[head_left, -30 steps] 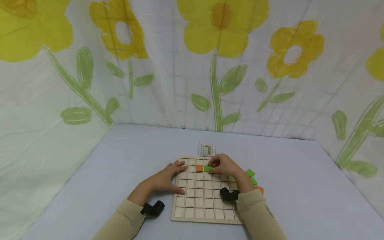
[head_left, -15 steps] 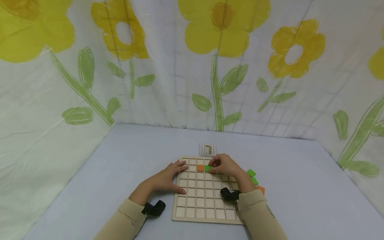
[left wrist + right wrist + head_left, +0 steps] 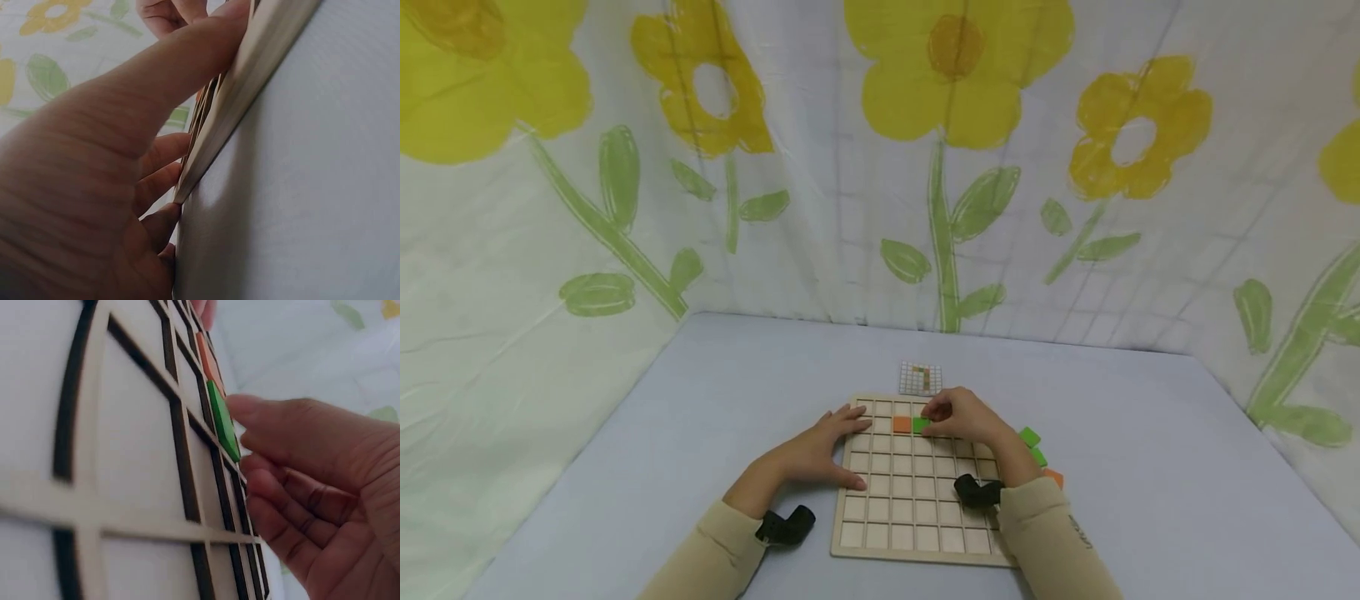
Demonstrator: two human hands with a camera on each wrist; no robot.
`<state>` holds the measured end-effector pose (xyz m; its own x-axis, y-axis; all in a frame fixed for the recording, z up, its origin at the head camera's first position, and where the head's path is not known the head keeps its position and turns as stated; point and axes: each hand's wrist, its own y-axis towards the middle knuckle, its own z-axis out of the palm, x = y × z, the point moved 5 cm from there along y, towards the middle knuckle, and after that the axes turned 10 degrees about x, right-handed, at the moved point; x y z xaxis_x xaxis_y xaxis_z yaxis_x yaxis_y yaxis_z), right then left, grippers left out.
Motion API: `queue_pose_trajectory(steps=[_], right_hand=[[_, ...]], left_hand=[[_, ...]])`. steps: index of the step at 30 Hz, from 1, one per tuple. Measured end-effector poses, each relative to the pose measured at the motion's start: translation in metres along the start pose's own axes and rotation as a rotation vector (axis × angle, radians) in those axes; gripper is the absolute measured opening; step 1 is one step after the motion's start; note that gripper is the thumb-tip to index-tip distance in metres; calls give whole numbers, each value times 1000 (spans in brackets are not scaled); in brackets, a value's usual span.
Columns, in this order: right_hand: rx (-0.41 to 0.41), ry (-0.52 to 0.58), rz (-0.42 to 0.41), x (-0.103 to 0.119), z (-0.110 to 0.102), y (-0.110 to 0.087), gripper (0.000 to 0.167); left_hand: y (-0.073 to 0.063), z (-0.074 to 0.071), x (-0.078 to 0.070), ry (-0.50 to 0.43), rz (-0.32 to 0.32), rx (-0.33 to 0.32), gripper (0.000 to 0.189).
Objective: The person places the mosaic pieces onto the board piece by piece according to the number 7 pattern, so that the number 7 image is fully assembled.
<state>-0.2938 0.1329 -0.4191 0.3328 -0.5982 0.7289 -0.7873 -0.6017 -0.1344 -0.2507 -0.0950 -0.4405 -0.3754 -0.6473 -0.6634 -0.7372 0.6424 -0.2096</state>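
A pale wooden grid board lies on the table. My left hand rests spread along its left edge, thumb and fingertips on the rim and outer cells; the left wrist view shows its thumb along the board's edge. An orange square tile sits in a cell of an upper row. In the cell to its right is a green square tile. My right hand holds this green tile with thumb and bent fingers. From the right wrist view, the thumb overlaps the green tile's face.
Right of the board, partly behind my right forearm, lie two loose green tiles and an orange tile. A small card with a printed coloured grid lies just beyond the board. A flowered curtain hangs behind the table.
Both hands and the tiles keep nearly the same places on the board. Only the head view has shifted slightly.
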Motion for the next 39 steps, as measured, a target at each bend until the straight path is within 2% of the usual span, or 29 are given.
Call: queue_pose_trajectory(steps=[11, 18, 31, 39], right_hand=[[0, -58, -11, 9, -21, -14, 27], [0, -106, -14, 10, -33, -26, 30], [-34, -177, -8, -7, -51, -76, 26], [-83, -194, 55, -21, -67, -107, 33]], left_hand=[[3, 0, 0, 16, 6, 3, 91], [1, 0, -1, 13, -20, 3, 91], [2, -1, -2, 14, 13, -1, 91], [3, 0, -1, 13, 14, 5, 91]])
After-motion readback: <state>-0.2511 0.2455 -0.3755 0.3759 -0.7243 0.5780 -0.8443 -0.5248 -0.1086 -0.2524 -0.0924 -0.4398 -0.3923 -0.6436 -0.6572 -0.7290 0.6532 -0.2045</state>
